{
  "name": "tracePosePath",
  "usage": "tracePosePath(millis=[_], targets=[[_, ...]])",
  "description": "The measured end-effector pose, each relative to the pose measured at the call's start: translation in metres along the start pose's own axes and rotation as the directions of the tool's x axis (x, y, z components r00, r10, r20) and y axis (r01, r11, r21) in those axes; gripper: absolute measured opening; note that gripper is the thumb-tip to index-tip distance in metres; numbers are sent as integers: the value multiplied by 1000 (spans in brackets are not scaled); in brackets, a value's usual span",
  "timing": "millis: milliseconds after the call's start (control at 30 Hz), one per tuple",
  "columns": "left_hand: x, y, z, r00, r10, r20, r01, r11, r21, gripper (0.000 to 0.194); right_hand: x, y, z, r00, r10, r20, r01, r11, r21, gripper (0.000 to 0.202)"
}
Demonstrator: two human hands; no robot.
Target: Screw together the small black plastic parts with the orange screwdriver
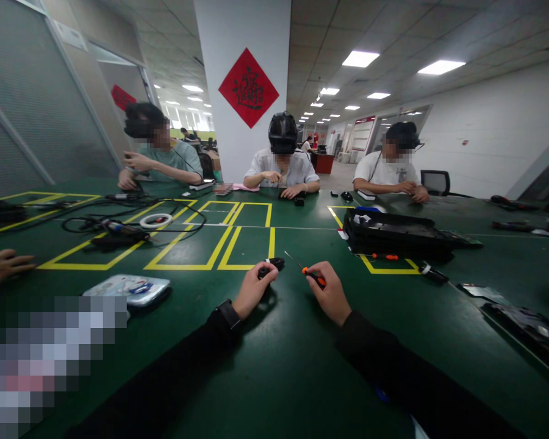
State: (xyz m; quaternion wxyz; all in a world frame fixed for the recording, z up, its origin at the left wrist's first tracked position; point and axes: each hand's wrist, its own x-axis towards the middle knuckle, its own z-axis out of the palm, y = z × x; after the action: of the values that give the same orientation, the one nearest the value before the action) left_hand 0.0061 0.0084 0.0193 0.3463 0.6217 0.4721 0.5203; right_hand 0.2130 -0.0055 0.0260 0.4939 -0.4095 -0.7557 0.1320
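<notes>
Near the middle of the green table (274, 353), my left hand (252, 289) is closed around a small black device (274, 263), whose dark end sticks out to the right of the fingers. A dark watch is on that wrist. My right hand (329, 292) grips a screwdriver (305, 270) with an orange and black handle. Its thin shaft points up and left, toward the black device, with a gap between them. Fine details of the device are too small to make out.
Stacked black trays (393, 231) stand at right, with another orange screwdriver (385, 256) in front. An opened device (526, 329) lies far right. At left are a phone-like object (132, 289), cables (114, 231), a white ring (155, 221) and another person's hand (4, 267). Three people sit opposite.
</notes>
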Motion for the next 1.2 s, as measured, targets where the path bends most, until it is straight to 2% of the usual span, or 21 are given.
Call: tracePosePath(millis=[100, 167, 233, 300, 367, 500, 567, 633, 700, 767, 833, 900, 1000, 1067, 1200], targets=[[-2, 4, 0, 999, -22, 24, 25, 994, -106, 21, -1, 5, 2, 991, 24, 131, -15, 997, -72, 14], [-5, 7, 3, 996, -72, 50, 81, 974, -214, 22, -2, 4, 2, 981, 19, 191, 10, 989, -147, 11], [-9, 10, 9, 988, -140, 63, 153, 913, -378, 23, -3, -4, 2, 980, -14, 199, 57, 976, -210, 11], [-14, 14, 18, 975, -202, 96, 222, 814, -537, 25, -3, -14, 2, 977, -54, 205, 100, 969, -224, 17], [-20, 20, 28, 971, -192, 140, 237, 775, -586, 26, -5, -24, 4, 970, -73, 232, 118, 976, -185, 24], [-30, 33, 42, 979, -110, 173, 186, 831, -524, 28, -11, -32, 11, 971, -45, 237, 49, 999, -11, 36], [-31, 36, 42, 987, -68, 143, 129, 868, -479, 25, -13, -32, 13, 972, -35, 232, 21, 998, 63, 39], [-27, 35, 38, 998, -7, 68, 37, 892, -450, 20, -12, -30, 12, 975, -35, 222, 13, 995, 99, 41], [-20, 28, 29, 998, 29, -57, -50, 910, -412, 18, -11, -28, 10, 979, -30, 200, 10, 995, 99, 40], [-11, 18, 19, 987, 32, -157, -88, 928, -363, 19, -8, -24, 7, 985, -17, 174, 3, 997, 80, 38], [-4, 7, 9, 986, 28, -164, -72, 961, -268, 22, -5, -16, 5, 989, 9, 144, -18, 998, 65, 37], [0, 0, 4, 994, 62, -93, -72, 992, -103, 22, -3, -6, 4, 993, 52, 109, -61, 995, 76, 36], [1, -1, 6, 974, 216, 67, -223, 966, 131, 18, -1, 11, 6, 985, 167, 52, -173, 975, 140, 36], [0, 2, 11, 920, 312, 236, -364, 904, 226, 15, 0, 20, 8, 965, 259, 28, -259, 944, 202, 37], [-4, 8, 19, 807, 347, 478, -517, 806, 288, 12, 4, 32, 8, 937, 349, 22, -340, 894, 294, 37]])
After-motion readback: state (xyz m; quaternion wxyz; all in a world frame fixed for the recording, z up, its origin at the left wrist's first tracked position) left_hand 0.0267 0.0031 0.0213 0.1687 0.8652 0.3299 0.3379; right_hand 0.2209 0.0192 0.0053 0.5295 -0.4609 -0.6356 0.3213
